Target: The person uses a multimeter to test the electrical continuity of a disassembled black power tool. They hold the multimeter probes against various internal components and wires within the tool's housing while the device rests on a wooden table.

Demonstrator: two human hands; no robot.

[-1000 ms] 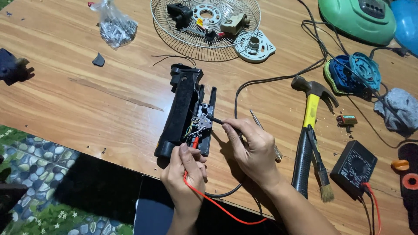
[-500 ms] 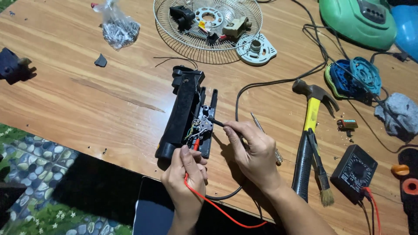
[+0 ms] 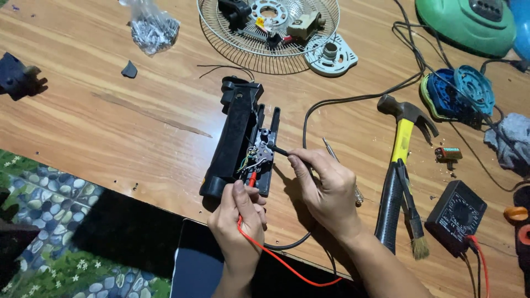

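Note:
A long black plastic housing point(image 3: 234, 138) lies open on the wooden table point(image 3: 110, 127), with a small switch part and coloured wires inside it. My left hand point(image 3: 238, 221) pinches a red test probe point(image 3: 251, 180) whose tip touches the wiring. A red lead point(image 3: 287, 265) runs from it toward the table's near edge. My right hand point(image 3: 328, 190) holds a black test probe point(image 3: 279, 150) against the switch part from the right. A black multimeter point(image 3: 455, 217) lies at the right.
A wire fan grille point(image 3: 221, 41) holding loose parts lies at the back. A yellow-handled hammer point(image 3: 404, 129), black pliers point(image 3: 389, 207) and a small brush lie right of my hands. A bag of screws point(image 3: 150, 27), a green cover point(image 3: 469, 22) and a blue part point(image 3: 461, 94) are farther off.
Both hands stay on the probes at the housing. Only the camera view has shifted slightly.

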